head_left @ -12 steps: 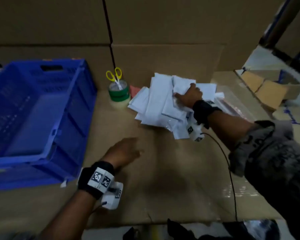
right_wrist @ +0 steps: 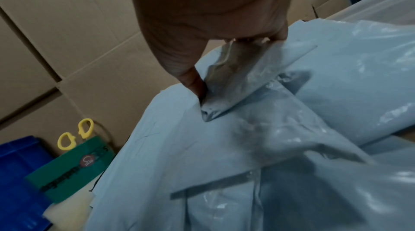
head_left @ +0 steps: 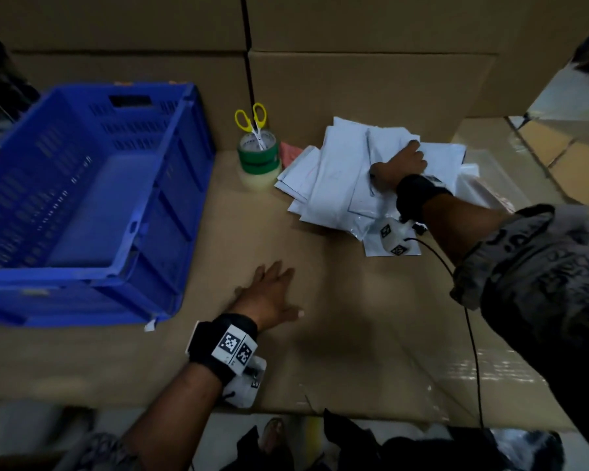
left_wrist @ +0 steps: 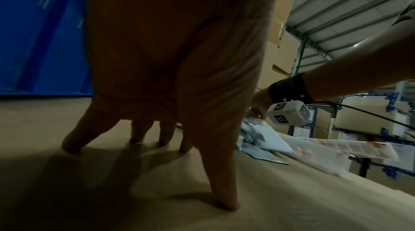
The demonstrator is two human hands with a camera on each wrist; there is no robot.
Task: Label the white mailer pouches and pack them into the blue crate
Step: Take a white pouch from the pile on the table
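A: Counting from the blue crate (head_left: 82, 198): one crate, two stacked tape rolls (head_left: 259, 161) just right of it, one pair of yellow scissors (head_left: 252, 122) standing in them, and further right a loose heap of white mailer pouches (head_left: 334, 178), too overlapped to number.

B: Any writing? The green roll's print is blurred in the right wrist view, unreadable.

A: Same here. The right hand (head_left: 400, 164) pinches a pouch edge atop the heap. The left hand (head_left: 269, 297) rests spread, fingertips down, on bare cardboard (head_left: 320, 351) right of the crate's near corner, holding nothing.
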